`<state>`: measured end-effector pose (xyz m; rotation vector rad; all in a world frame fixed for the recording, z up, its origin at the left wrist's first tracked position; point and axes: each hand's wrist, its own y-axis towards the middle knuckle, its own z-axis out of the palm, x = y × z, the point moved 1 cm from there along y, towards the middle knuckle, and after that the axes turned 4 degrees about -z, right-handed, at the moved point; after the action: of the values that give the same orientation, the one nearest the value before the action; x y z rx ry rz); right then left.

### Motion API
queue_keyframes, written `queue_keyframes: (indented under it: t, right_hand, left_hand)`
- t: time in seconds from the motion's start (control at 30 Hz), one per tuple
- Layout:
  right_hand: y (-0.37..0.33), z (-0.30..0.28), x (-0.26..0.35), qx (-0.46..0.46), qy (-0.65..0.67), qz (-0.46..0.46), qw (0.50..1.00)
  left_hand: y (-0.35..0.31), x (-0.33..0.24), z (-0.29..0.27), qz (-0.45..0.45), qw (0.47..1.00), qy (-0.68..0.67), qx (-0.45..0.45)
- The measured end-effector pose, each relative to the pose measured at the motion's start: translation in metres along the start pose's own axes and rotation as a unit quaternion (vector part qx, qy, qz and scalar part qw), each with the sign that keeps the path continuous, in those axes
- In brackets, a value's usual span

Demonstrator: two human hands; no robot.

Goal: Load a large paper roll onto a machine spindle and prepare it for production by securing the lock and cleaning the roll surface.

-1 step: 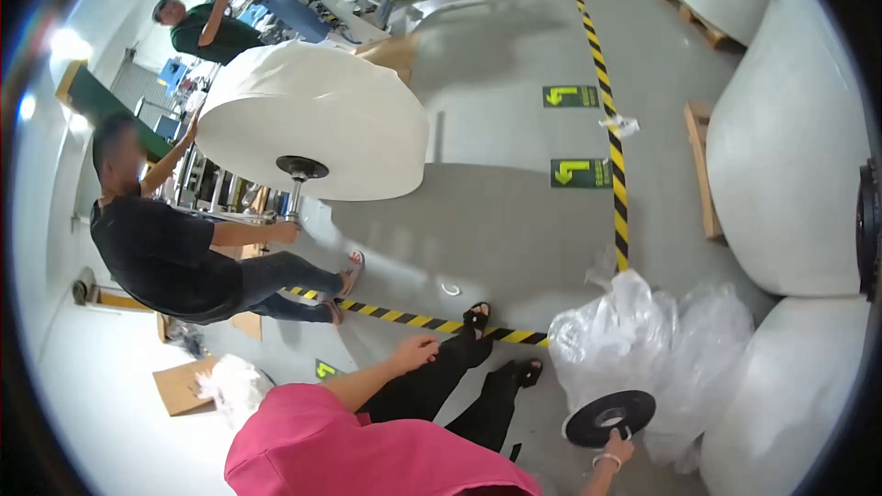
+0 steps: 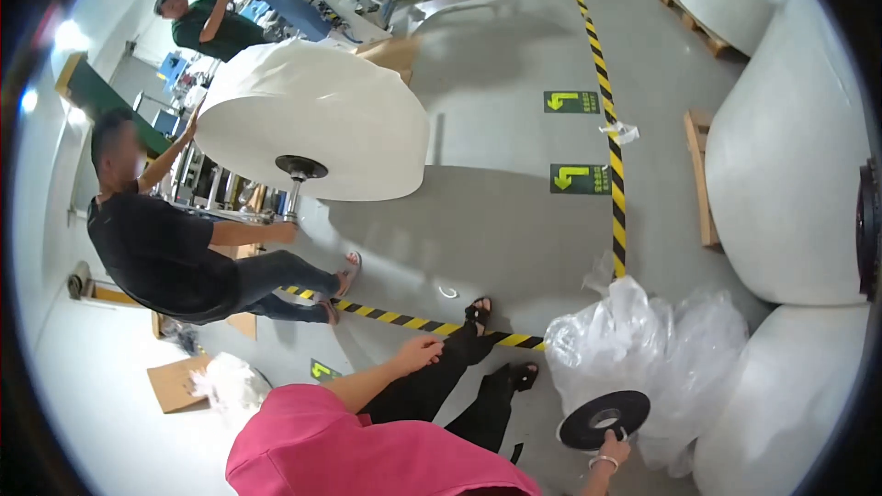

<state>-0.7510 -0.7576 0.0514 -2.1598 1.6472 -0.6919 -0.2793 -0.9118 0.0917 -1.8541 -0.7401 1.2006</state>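
Observation:
My right hand (image 2: 610, 452) grips a flat black disc (image 2: 581, 426) by its near edge, with fingers curled in toward the round hole at its centre. The disc is tilted, and a thin white rim shows along its lower left side. Just beyond it is a heap of clear plastic film (image 2: 614, 340). Over my dark trousers, my left hand (image 2: 421, 354) hangs in front of me with its fingers curled in; nothing shows in it.
A co-worker in black (image 2: 156, 248) steadies a big white roll (image 2: 340, 129) by its shaft. Another person (image 2: 207, 28) stands behind. Large wrapped rolls (image 2: 790, 165) stand on wooden pallets (image 2: 700, 179) at right. Striped tape (image 2: 617, 220) and green arrow signs (image 2: 579, 179) mark the floor.
The whole view has shifted very slightly. My right hand and the black disc sit a touch further left in the picture; the grip is the same.

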Motion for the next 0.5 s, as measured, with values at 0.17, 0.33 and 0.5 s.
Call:
queue_keyframes:
  t: [0.17, 0.33, 0.5]
  right_hand:
    - [-0.044, -0.027, 0.123, 0.066, -0.110, -0.143, 0.981]
    - [-0.105, -0.030, 0.262, 0.093, -0.048, -0.305, 0.947]
    - [-0.168, -0.054, 0.403, 0.103, -0.127, -0.555, 0.816]
  left_hand:
    - [0.037, -0.075, 0.015, -0.046, 0.976, -0.193, 0.084]
    - [0.108, -0.147, -0.003, -0.095, 0.916, -0.330, 0.206]
    - [0.124, -0.240, -0.053, -0.196, 0.821, -0.427, 0.325]
